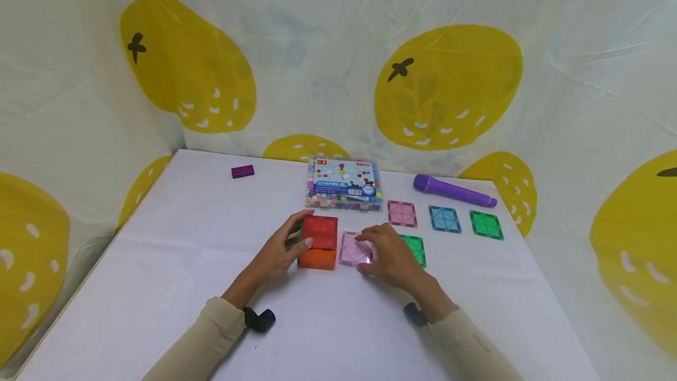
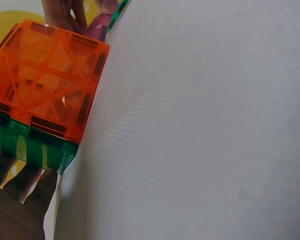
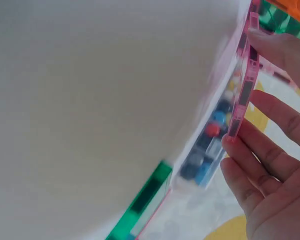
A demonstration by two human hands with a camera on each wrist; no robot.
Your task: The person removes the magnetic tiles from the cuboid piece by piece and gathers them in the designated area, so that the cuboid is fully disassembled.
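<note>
A cube of see-through magnetic tiles [image 1: 319, 258] stands mid-table, with a red tile [image 1: 319, 231] on top, an orange tile [image 2: 50, 75] on its front and a green tile [image 2: 35, 145] on its left. My left hand [image 1: 276, 250] grips this cube from the left, thumb by the red tile's edge and fingers against the green side. Just right of the cube, my right hand [image 1: 394, 256] pinches a pink magnetic tile [image 3: 246, 85] by its edges between thumb and fingers. Another green tile [image 1: 416, 249] lies partly hidden behind that hand.
Further back lie a pink tile [image 1: 402, 214], a blue tile [image 1: 445, 219] and a green tile [image 1: 486, 225] in a row. Behind them is a purple toy microphone [image 1: 455, 191]. A clear boxed set of colourful pieces [image 1: 346, 184] sits behind the cube, and a purple block [image 1: 243, 171] lies back left.
</note>
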